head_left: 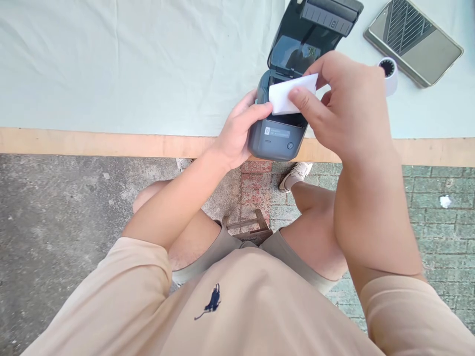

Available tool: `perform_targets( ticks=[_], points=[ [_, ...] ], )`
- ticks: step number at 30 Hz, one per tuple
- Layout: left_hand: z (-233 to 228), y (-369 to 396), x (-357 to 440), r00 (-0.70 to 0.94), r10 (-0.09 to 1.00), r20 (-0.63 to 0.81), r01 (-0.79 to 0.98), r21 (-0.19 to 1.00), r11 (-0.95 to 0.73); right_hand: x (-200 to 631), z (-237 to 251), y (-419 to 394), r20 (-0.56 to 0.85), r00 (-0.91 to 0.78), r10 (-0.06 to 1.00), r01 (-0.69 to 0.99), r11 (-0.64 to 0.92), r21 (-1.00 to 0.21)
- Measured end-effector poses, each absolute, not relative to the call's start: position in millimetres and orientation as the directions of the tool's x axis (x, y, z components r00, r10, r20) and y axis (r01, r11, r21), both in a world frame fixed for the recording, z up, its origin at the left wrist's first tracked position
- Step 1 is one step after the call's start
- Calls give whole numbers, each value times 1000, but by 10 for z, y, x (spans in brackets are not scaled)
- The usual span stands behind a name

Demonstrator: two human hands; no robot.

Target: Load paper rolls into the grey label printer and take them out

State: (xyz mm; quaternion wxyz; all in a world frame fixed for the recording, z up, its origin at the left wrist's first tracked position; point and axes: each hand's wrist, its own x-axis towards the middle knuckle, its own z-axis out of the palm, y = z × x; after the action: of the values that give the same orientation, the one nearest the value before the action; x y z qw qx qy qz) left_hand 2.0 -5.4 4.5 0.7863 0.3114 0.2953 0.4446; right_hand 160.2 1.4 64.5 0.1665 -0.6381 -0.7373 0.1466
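Note:
A small dark grey label printer (276,136) sits at the table's near edge with its lid (315,29) swung open and back. My left hand (237,131) grips the printer's left side, thumb near the open bay. My right hand (345,106) pinches a white strip of paper (287,96) between thumb and fingers, holding it over the open paper bay. Whether the strip is joined to a roll inside the bay is hidden.
A pale cloth covers the table (129,64), which has a wooden front edge (92,143). A smartphone (411,39) lies at the back right, with a white paper roll (389,74) beside it. Below are my knees, a wooden stool and paved ground.

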Motion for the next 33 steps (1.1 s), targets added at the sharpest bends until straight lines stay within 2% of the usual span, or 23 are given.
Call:
perform_targets(
  ticks=[2,5,8,11,14,16,18,23,25,29,31,33],
  points=[
    [51,-58,20,415,885,-211,-501,759,416,1593,675,17,30,-146,989,896,145,-419],
    [55,-59,23,399,883,-246,-487,760,431,1587,692,10,28,-165,986,833,154,-531],
    [61,-60,25,406,885,-229,-496,758,424,1574,662,4,106,-109,988,748,152,-646],
    [79,-69,24,421,885,-201,-511,753,414,1545,618,5,170,-57,984,688,161,-707],
    [94,-78,24,419,891,-175,-536,744,398,1522,615,-9,157,-28,987,634,139,-761],
    [88,-77,26,414,894,-169,-534,750,389,1524,647,-28,119,-30,992,649,110,-753],
    [74,-72,29,409,895,-179,-516,763,388,1538,696,-47,80,-53,995,718,94,-690],
    [74,-74,29,401,894,-202,-482,783,394,1563,777,-53,18,-148,989,907,143,-396],
    [85,-79,27,394,895,-209,-483,781,395,1564,770,-42,29,-160,987,890,156,-429],
    [79,-83,29,384,907,-173,-554,743,376,1592,735,-20,28,-125,992,775,115,-621],
    [66,-82,33,388,907,-162,-569,732,374,1617,722,-7,11,-148,989,783,124,-609],
    [54,-81,39,391,905,-167,-558,739,377,1633,712,5,-16,-189,982,829,151,-538]
  ],
)
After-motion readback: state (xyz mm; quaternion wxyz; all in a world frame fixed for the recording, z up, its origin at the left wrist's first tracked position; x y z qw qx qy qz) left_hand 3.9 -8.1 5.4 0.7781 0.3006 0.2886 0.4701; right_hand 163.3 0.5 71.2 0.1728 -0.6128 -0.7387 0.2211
